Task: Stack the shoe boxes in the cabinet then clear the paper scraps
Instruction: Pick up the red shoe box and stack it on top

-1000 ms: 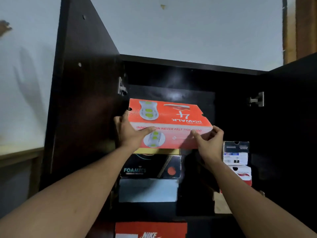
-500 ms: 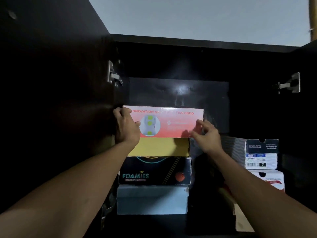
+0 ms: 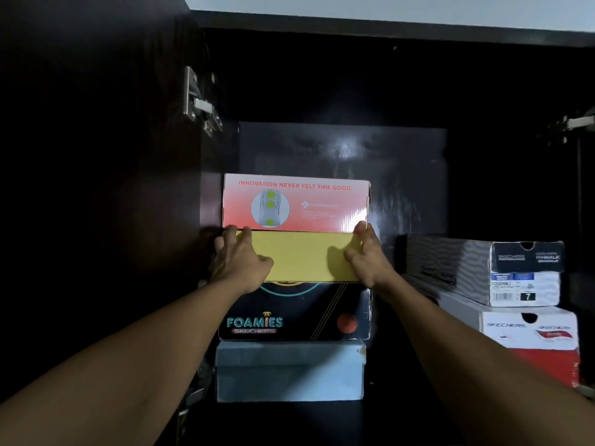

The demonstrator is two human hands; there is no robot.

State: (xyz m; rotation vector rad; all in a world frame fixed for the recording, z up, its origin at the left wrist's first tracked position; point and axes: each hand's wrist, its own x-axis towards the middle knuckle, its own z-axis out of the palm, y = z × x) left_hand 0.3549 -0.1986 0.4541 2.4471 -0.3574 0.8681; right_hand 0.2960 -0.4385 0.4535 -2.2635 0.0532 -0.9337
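dark cabinet, both doors swung out, metal hinge at 10 o'clock, second hinge at 3 o'clock edge.

left stack, four boxes, centre of view. top: orange-pink box, lettering "innovation never felt this good", sitting flat on the yellow box. under that a black foamies box, then a pale blue box at 6 o'clock, lowest in the stack.

left hand at the left end of the yellow box, fingertips up at the seam where the orange-pink box meets it, thumb across the yellow front face. fingers loosely curled, not wrapped around anything; pressing against the box ends rather than gripping.

right hand mirrors it at the right end, one fingertip touching the lower right corner of the orange-pink box, thumb on the yellow face. also loosely spread, flat contact only.

right stack at 4 o'clock, apart from the first: grey-and-black skechers box with size label "7", on a white-and-red skechers box.

both forearms reach in from the lower corners. cabinet interior below the boxes too dark to read.
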